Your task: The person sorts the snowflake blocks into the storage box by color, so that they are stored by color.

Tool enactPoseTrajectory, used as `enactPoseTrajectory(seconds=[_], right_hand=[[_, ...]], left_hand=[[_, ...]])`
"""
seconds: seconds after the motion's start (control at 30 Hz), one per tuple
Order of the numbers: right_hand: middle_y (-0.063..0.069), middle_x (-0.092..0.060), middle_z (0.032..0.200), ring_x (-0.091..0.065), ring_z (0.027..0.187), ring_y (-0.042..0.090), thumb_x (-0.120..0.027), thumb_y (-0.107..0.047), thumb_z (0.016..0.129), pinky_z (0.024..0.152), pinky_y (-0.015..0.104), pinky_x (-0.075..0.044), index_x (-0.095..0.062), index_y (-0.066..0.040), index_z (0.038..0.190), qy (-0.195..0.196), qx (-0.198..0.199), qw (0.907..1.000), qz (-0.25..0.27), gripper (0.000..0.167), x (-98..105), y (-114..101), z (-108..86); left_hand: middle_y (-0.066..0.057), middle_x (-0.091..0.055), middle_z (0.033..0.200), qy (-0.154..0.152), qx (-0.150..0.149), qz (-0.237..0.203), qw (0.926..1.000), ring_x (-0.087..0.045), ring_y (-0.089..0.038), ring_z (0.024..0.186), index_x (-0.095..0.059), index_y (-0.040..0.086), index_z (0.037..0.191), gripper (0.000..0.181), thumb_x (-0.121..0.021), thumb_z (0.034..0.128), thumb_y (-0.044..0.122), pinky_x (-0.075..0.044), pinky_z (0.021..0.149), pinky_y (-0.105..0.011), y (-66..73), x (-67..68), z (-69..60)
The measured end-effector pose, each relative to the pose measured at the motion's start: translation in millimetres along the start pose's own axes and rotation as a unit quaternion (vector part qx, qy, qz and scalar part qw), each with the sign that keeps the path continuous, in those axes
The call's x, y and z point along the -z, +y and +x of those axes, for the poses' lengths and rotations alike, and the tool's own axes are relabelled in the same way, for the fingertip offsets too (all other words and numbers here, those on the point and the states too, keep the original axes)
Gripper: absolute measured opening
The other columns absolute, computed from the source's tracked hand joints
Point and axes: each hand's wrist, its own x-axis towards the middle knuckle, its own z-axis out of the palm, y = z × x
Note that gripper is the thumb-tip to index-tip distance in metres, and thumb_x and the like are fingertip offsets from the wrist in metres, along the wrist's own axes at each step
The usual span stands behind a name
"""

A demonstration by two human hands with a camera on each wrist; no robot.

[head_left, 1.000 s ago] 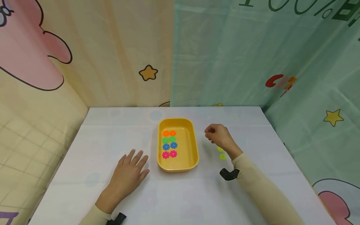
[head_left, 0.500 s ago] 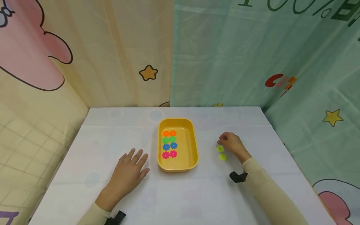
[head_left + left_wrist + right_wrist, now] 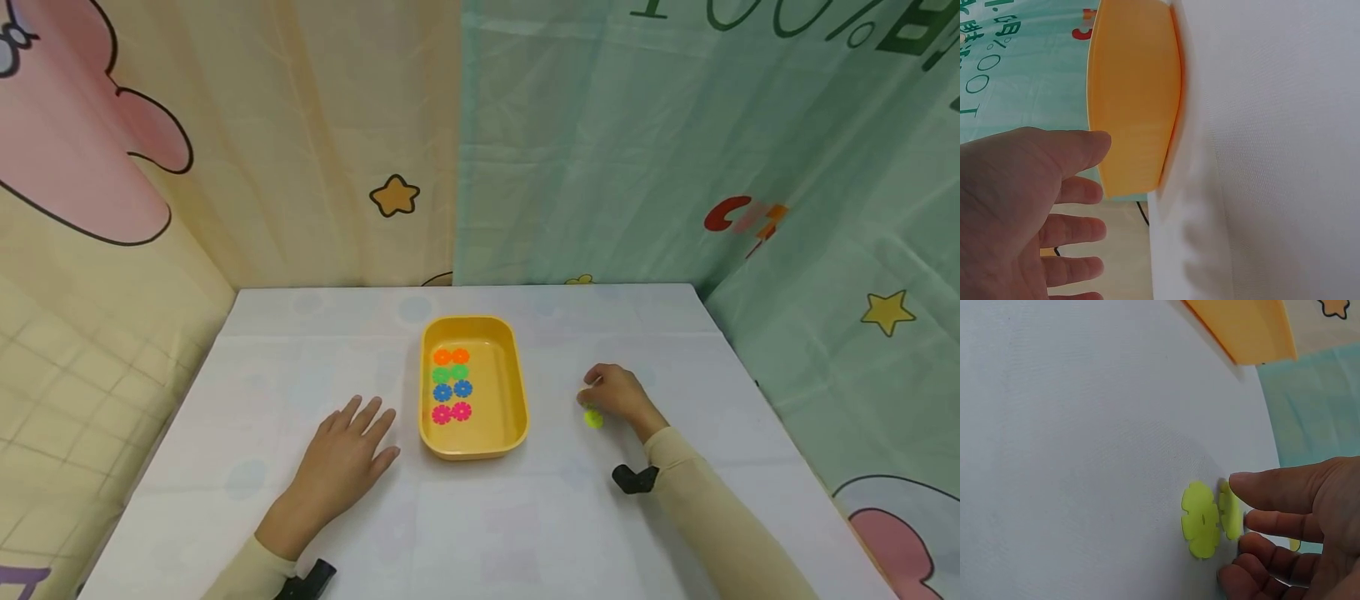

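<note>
A yellow tray [image 3: 498, 375] stands mid-table, holding paired flower-shaped plastic discs: orange [image 3: 461, 356], green [image 3: 459, 372], blue [image 3: 462, 389] and pink [image 3: 461, 411], all in its left half. To the right of the tray, my right hand [image 3: 618, 393] pinches a yellow-green flower disc [image 3: 1230, 509] between thumb and fingers; it looks tilted in the right wrist view. A second yellow-green flower disc [image 3: 1200, 520] lies on the table right beside it. My left hand [image 3: 337, 467], fingers spread and holding nothing, is at the tray's left, apart from it.
The table [image 3: 487, 525] has a white cloth over it. Printed curtains [image 3: 600, 150] hang behind it and at both sides. A black wrist-camera mount [image 3: 634, 479] sticks out from the right wrist, another [image 3: 311, 579] from the left.
My right hand has moved right and toward me, from beside the tray to the yellow-green discs, and now pinches the farther one. The left hand and the tray have stayed put.
</note>
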Motion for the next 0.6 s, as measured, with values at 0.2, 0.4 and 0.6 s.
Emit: enactPoseTrajectory(seconds=[0.2,0.4,0.6], right_hand=[[0.012,-0.066,0.098,-0.06,0.086,0.025,-0.079,-0.014,0.084,0.074,0.037,-0.051,-0.068,-0.002,0.108,0.009,0.004,0.9998,-0.018,0.029,-5.1,-1.5,0.9],[0.011,-0.067,0.096,-0.062,0.086,0.025,-0.08,-0.014,0.083,0.073,0.036,-0.052,-0.069,-0.003,0.102,0.004,0.014,0.9996,-0.023,0.024,-6.4,-2.8,-0.3],[0.01,-0.068,0.093,-0.062,0.084,0.024,-0.079,-0.013,0.084,0.071,0.035,-0.051,-0.069,-0.003,0.097,-0.002,0.025,0.9995,-0.017,0.019,-5.2,-4.6,-2.5]], left_hand=[[-0.02,-0.06,0.142,-0.001,0.006,-0.007,1.0,-0.05,-0.047,0.135,-0.065,0.006,0.136,0.058,-0.079,0.0889,0.036,-0.044,0.105,-0.063,0.9,-1.6,1.4],[-0.02,-0.06,0.141,0.0,0.011,-0.008,0.9999,-0.051,-0.047,0.134,-0.064,0.005,0.136,0.059,-0.079,0.0882,0.036,-0.045,0.105,-0.063,0.1,-3.4,2.5],[-0.02,-0.058,0.144,-0.017,0.017,-0.012,0.9996,-0.048,-0.046,0.137,-0.062,0.005,0.139,0.061,-0.077,0.0898,0.038,-0.043,0.107,-0.063,-0.4,-3.0,5.2]])
